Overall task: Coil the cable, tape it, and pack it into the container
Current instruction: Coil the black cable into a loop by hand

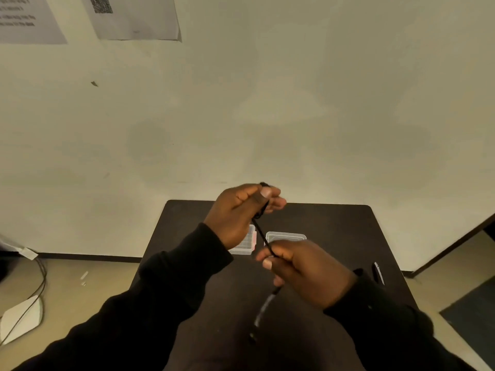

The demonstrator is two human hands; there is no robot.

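A thin black cable [261, 234] runs taut between my two hands above a dark table [334, 236]. My left hand [238, 212] is raised over the table's far part and pinches a small bundle of the cable between thumb and fingers. My right hand [302, 269] sits lower and nearer, pinching the cable's other stretch. The loose end [263, 307] hangs down below the right hand, blurred. A clear plastic container [285, 236] lies on the table behind the right hand, partly hidden. Its clear lid [247, 243] lies to the left, partly behind my left wrist.
A dark pen-like object [378, 273] lies near the table's right edge. The wall stands just behind the table. On the floor at the left are cables [40, 285] and a white flat object [22, 318]. Papers [134, 17] hang on the wall at the upper left.
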